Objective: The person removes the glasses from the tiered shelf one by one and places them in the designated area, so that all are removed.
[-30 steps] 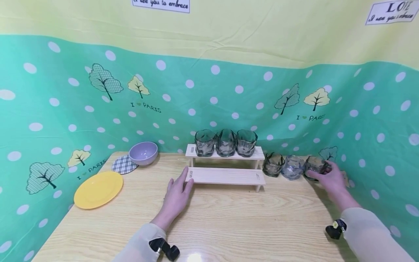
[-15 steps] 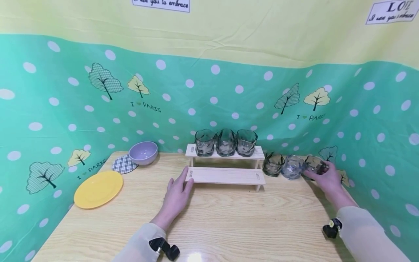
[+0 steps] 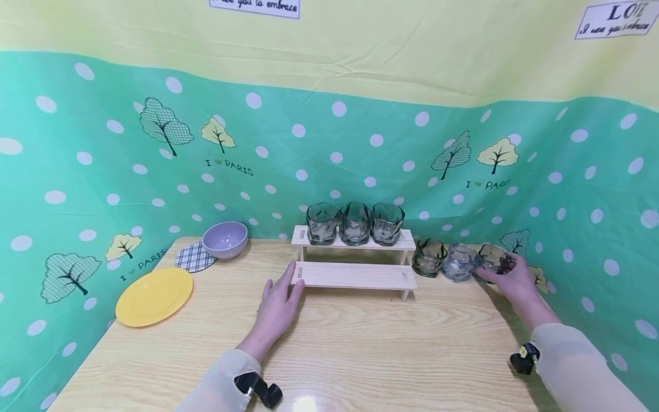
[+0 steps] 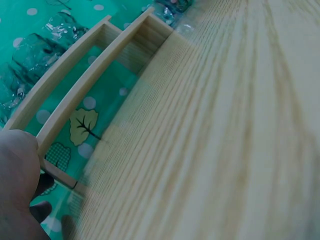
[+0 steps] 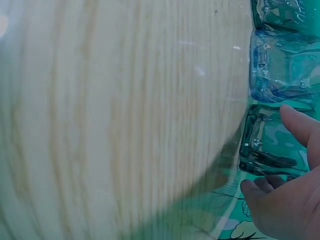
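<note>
My right hand (image 3: 516,283) holds the rightmost dark glass tumbler (image 3: 493,260), thumb on its left side and fingers round its right. In the right wrist view the thumb and fingers lie on opposite sides of this tumbler (image 5: 275,140). Just left of it stand a bluish glass tumbler (image 3: 460,263) and another dark tumbler (image 3: 429,258), in a row on the table. My left hand (image 3: 278,303) touches the left end of the two-step wooden shelf (image 3: 355,276), fingers extended. In the left wrist view, the thumb lies at the shelf's end (image 4: 85,107).
Three grey glass tumblers (image 3: 355,224) stand on the shelf's upper step. To the left on the table (image 3: 360,355) are a purple bowl (image 3: 225,240), a checked round mat (image 3: 194,258) and a yellow plate (image 3: 154,297). A patterned cloth (image 3: 334,143) hangs behind and at both sides.
The right hand has shifted slightly left with the rightmost tumbler, which now sits closer to the bluish one. The left hand has stayed at the shelf's end.
</note>
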A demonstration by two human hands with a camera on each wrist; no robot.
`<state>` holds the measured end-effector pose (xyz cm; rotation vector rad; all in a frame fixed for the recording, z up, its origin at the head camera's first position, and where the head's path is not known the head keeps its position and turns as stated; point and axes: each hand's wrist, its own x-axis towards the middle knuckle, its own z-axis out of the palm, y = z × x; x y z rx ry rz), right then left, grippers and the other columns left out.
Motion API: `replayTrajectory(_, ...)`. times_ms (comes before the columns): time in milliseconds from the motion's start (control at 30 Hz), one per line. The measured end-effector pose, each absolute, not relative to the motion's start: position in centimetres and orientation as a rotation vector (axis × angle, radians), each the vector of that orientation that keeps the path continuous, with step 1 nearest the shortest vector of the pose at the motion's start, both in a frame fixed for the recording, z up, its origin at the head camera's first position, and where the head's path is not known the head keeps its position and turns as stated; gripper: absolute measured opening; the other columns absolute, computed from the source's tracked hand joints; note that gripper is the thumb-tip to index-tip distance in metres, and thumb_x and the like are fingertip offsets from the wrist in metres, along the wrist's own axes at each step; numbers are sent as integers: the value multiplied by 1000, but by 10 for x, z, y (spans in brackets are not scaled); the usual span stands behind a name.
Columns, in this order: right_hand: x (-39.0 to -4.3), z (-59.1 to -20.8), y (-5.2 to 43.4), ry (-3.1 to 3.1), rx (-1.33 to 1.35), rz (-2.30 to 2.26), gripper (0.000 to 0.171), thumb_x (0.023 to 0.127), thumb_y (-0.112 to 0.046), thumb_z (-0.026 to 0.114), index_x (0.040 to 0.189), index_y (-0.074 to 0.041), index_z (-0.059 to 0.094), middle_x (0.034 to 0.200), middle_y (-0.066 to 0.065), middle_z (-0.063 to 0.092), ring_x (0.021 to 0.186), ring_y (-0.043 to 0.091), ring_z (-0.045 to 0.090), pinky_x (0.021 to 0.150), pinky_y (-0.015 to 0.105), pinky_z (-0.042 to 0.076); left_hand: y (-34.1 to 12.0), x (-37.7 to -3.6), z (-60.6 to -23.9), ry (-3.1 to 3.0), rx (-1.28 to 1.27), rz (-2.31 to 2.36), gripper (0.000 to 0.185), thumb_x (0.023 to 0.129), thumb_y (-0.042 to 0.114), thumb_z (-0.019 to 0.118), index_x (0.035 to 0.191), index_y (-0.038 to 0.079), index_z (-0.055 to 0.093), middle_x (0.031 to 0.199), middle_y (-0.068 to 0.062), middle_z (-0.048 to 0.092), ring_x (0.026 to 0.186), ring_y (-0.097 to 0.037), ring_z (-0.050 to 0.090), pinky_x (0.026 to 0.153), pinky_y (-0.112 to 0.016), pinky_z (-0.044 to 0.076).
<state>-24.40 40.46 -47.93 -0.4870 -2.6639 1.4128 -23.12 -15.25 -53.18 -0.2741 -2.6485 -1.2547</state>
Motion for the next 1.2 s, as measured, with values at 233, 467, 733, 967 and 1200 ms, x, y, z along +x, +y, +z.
replayTrajectory(233,-240,-475,407,-2679,-480,1402,129,98,-43,87,174,0,-9,174,44,2,156,69,12,124,80,22,-152,-230,-531,-2637,-278,-1238,62,119,32,52,171,2,36,169,-20,46,154,-42,47,135,-65,8)
replayTrajectory(467,-233,-470,407,-2701,-456,1365,131,98,-47,86,173,1,-9,174,43,2,155,70,14,122,81,23,-152,-230,-530,-2649,-267,-1247,62,119,33,51,172,3,36,169,-20,46,155,-41,46,135,-63,7)
replayTrajectory(733,-226,-459,410,-2706,-372,1357,128,100,-47,83,173,1,-11,178,34,1,157,68,12,123,82,19,-153,-230,-530,-2655,-268,-1267,63,119,33,51,172,4,34,170,-20,44,156,-41,44,136,-61,5)
replayTrajectory(967,-220,-442,406,-2724,-311,1319,128,101,-49,81,172,-1,-14,178,35,-3,158,67,7,125,81,14,-153,-231,-530,-2664,-260,-1268,64,119,34,51,173,5,33,170,-20,44,156,-41,44,136,-60,4)
replayTrajectory(1200,-219,-424,394,-2689,-259,1249,126,100,-55,79,174,-4,-9,180,30,-1,161,62,8,126,78,13,-153,-231,-531,-2672,-255,-1267,65,120,37,49,174,6,31,170,-19,43,157,-41,44,137,-59,3)
